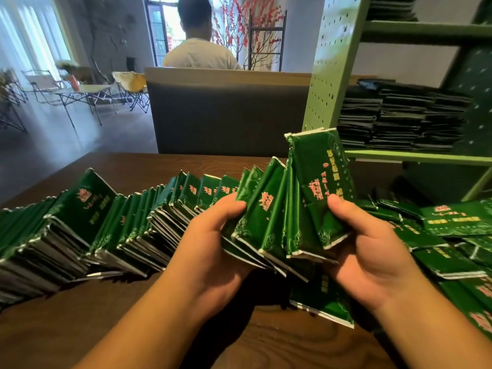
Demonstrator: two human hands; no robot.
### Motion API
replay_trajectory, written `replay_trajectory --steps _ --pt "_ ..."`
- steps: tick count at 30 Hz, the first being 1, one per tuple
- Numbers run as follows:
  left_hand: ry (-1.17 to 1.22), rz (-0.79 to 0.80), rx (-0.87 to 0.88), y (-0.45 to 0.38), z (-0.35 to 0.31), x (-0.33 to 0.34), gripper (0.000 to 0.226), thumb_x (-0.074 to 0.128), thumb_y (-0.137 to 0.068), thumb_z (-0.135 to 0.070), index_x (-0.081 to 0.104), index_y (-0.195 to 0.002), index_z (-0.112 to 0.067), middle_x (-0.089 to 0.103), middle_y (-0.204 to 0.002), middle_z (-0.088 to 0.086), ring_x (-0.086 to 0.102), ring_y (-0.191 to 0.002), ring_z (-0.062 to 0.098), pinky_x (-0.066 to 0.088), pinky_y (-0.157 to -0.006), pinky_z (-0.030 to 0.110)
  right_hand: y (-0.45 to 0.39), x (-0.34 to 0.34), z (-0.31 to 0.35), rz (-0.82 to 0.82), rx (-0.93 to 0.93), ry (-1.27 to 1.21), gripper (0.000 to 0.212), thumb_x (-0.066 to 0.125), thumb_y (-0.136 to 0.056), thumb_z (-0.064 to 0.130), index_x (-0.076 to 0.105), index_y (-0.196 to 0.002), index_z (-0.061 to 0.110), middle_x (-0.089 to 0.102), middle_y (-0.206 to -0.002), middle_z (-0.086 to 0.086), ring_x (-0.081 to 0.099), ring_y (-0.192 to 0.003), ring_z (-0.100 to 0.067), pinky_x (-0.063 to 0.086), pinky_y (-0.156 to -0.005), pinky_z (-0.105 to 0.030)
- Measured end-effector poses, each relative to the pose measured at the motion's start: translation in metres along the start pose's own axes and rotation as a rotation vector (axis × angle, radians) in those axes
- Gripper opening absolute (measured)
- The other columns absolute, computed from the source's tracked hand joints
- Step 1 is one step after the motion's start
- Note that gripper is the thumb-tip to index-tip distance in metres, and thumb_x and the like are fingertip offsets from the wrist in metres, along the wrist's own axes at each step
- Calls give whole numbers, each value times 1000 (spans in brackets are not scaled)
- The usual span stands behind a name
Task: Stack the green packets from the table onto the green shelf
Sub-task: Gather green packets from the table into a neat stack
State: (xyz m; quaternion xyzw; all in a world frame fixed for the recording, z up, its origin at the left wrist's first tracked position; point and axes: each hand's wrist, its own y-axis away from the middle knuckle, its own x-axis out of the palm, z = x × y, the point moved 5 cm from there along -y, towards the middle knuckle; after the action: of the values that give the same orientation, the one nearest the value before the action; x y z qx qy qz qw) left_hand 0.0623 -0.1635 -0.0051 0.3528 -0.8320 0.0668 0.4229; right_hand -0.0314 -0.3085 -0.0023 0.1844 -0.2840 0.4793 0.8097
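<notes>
Pink and yellow print on green packets (323,182), too blurred to read. Same unreadable print on loose packets (456,222) lying flat on counter (127,166). No other legible text, numbers or signs.

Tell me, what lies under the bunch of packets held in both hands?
Under the bunch of packets one green packet lies flat on the wooden table. Whether more packets lie beneath the bunch is hidden by the hands.

Two hands, left hand (213,243) and right hand (372,251); green packets (106,230) too many to count, from nine to three o'clock; one green shelf (415,157) at two o'clock; one seated person (199,46) at twelve.
</notes>
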Motion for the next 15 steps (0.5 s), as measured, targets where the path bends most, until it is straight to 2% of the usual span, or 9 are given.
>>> replay_trajectory --steps 2,3,4,7,9,11,15 --pt "-48 86 10 -2 2 11 28 52 -81 1 75 -65 -5 68 -75 12 67 -67 22 53 -73 33 1 -1 0 -15 -12 15 22 65 -69 16 83 -79 9 78 -91 -15 77 -78 -28 63 -60 -42" --pt "-24 108 -32 -1 5 15 21 58 -73 -3 77 -65 -6 71 -78 13 70 -68 25 56 -75 39 1 0 0 -21 -12 17 22 64 -70 16 82 -80 8 78 -90 -15 77 -77 -28 63 -59 -41" --pt "-51 155 -45 3 12 10 14 65 -68 -7 78 -72 -5 72 -83 14 71 -73 27 58 -79 43 1 0 -1 -27 -11 19 24 64 -71 16 81 -86 6 77 -92 -16 77 -79 -29 63 -61 -43" --pt "-160 212 -83 -1 15 7 40 75 -60 -17 70 -99 -5 70 -93 14 67 -85 31 55 -87 48 -2 0 -3 -50 -10 33 40 65 -72 16 72 -109 2 76 -104 -19 76 -90 -32 64 -72 -47" --pt "-182 189 -84 -2 13 6 44 73 -61 -14 67 -104 -6 69 -92 15 67 -85 33 53 -88 50 -3 -2 -2 -68 -8 41 42 66 -71 15 70 -111 1 76 -103 -19 76 -90 -32 64 -71 -47" --pt "-200 155 -77 0 14 4 40 74 -61 -7 70 -101 -5 71 -92 16 69 -85 35 53 -90 52 -3 -5 -2 -81 -2 50 46 68 -69 14 70 -113 1 76 -106 -19 75 -95 -34 63 -77 -50" --pt "-305 103 -10 -1 13 3 51 72 -73 -4 64 -123 -6 73 -109 25 72 -94 42 58 -84 57 -5 -6 -4 -66 8 32 59 76 -60 17 73 -116 0 73 -114 -22 72 -105 -38 57 -87 -58"
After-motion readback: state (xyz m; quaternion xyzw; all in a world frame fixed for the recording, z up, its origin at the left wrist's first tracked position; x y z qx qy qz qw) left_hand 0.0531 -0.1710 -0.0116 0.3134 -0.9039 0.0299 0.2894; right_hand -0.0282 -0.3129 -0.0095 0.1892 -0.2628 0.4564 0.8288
